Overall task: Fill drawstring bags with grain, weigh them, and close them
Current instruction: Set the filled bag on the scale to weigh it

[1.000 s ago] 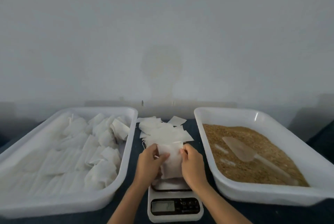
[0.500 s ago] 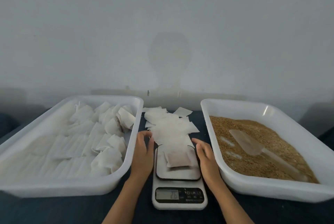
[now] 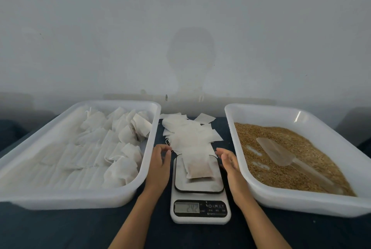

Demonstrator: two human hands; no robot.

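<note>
the filled bag [image 3: 198, 166] had been released onto the scale [image 3: 199, 190]; it lay lengthwise between the left hand [image 3: 158, 165] and right hand [image 3: 228, 163], both relaxed, empty, equally near.

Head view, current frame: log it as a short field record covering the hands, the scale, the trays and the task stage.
left hand: open, left of the scale, touching nothing
right hand: open, right of the scale, touching nothing
scale: display lit, digits blurred
filled bag: lying flat on the scale platform
left tray: holds filled bags
right tray: holds grain and a clear scoop
empty bags: piled behind the scale
stage: weighing
</note>
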